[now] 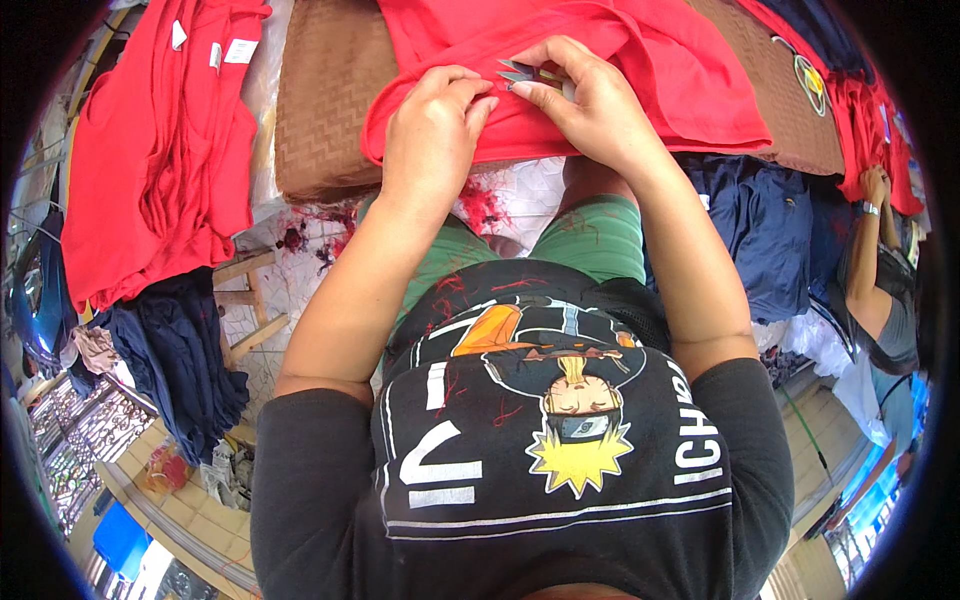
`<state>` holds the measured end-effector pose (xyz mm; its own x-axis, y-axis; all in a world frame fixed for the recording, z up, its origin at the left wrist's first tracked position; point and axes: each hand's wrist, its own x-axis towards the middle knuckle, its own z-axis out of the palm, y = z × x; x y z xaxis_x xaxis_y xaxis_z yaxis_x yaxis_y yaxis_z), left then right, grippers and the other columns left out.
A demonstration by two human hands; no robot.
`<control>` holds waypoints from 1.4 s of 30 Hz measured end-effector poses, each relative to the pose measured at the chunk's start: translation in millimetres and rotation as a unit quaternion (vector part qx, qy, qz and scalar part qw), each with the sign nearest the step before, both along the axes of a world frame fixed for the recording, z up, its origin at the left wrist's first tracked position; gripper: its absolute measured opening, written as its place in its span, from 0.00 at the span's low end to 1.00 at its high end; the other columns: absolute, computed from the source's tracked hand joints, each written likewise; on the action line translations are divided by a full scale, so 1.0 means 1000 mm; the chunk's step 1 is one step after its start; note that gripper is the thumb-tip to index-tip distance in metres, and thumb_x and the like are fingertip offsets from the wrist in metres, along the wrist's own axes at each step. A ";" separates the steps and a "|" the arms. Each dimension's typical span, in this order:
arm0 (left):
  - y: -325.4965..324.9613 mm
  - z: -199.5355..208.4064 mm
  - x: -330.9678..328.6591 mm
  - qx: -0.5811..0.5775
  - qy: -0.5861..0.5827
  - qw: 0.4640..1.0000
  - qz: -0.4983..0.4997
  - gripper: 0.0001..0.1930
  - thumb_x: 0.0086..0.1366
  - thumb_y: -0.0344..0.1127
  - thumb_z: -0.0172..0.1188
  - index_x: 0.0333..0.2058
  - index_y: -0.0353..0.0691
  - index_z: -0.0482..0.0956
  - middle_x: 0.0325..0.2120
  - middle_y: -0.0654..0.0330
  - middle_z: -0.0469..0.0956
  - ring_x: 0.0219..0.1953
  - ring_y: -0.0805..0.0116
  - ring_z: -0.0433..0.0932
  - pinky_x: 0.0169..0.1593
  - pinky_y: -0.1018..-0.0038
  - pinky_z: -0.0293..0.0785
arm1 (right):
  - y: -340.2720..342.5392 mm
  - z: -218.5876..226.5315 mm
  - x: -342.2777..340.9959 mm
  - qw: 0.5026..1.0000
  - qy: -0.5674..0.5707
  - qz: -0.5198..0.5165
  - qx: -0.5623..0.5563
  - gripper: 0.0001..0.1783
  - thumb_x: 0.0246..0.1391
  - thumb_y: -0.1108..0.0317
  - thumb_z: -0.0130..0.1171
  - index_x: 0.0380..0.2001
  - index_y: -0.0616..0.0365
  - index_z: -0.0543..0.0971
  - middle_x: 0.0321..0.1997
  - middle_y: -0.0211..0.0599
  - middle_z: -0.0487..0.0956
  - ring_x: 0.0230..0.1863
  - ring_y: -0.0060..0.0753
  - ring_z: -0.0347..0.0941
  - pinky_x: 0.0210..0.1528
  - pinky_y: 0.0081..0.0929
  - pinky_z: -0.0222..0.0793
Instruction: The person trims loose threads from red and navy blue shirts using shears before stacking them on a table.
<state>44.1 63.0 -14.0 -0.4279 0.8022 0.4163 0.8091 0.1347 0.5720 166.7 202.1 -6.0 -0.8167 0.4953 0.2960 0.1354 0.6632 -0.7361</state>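
A red garment [680,90] lies spread over the brown padded surface [325,100] in front of me. My left hand [437,125] rests on it, thumb and fingers closed together on the red cloth. My right hand [592,105] holds a pair of thread snips [517,72] between thumb and fingers. The snips' blades are parted and point left, toward my left fingertips, just above the cloth. Any thread between the hands is too small to make out.
Red garments [165,150] hang in a stack at left, with dark blue cloth [180,350] below. More dark blue clothes [750,230] lie at right. A measuring tape or cord [810,85] rests at the far right corner. Another person [880,290] works at right. Red thread scraps litter the floor.
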 end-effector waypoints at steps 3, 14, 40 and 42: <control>0.003 -0.005 -0.004 -0.001 -0.009 1.000 0.007 0.08 0.58 0.32 0.63 0.35 0.34 0.81 0.35 0.54 0.81 0.36 0.60 0.81 0.40 0.70 0.77 | 0.003 -0.003 0.003 1.000 -0.027 0.011 0.008 0.12 0.51 0.67 0.62 0.38 0.59 0.78 0.36 0.41 0.78 0.38 0.41 0.76 0.42 0.32 0.71; 0.008 0.003 -0.009 0.043 -0.111 0.993 -0.022 0.08 0.60 0.32 0.61 0.34 0.34 0.79 0.32 0.50 0.80 0.34 0.58 0.80 0.39 0.68 0.75 | -0.001 0.004 0.002 0.993 -0.062 0.013 0.095 0.10 0.52 0.62 0.60 0.35 0.54 0.78 0.35 0.38 0.78 0.38 0.45 0.76 0.38 0.39 0.71; 0.006 0.000 -0.006 -0.067 -0.280 0.958 0.008 0.11 0.61 0.39 0.62 0.34 0.36 0.83 0.28 0.50 0.81 0.30 0.62 0.82 0.35 0.72 0.75 | 0.001 0.000 0.010 0.999 -0.037 -0.017 -0.032 0.11 0.50 0.64 0.62 0.35 0.56 0.79 0.33 0.41 0.81 0.35 0.43 0.78 0.38 0.34 0.72; 0.006 0.000 -0.008 -0.045 -0.326 0.944 0.009 0.11 0.60 0.38 0.62 0.35 0.36 0.82 0.28 0.51 0.82 0.30 0.62 0.82 0.37 0.72 0.76 | 0.002 -0.001 0.011 0.999 -0.034 -0.011 -0.035 0.11 0.50 0.64 0.62 0.35 0.56 0.79 0.33 0.41 0.81 0.35 0.43 0.78 0.38 0.34 0.72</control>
<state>36.2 68.8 -13.7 -0.5844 0.8114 -0.0094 0.2862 0.2169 0.9333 177.4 204.3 -7.4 -0.8224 0.5311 0.2040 0.2015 0.6072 -0.7686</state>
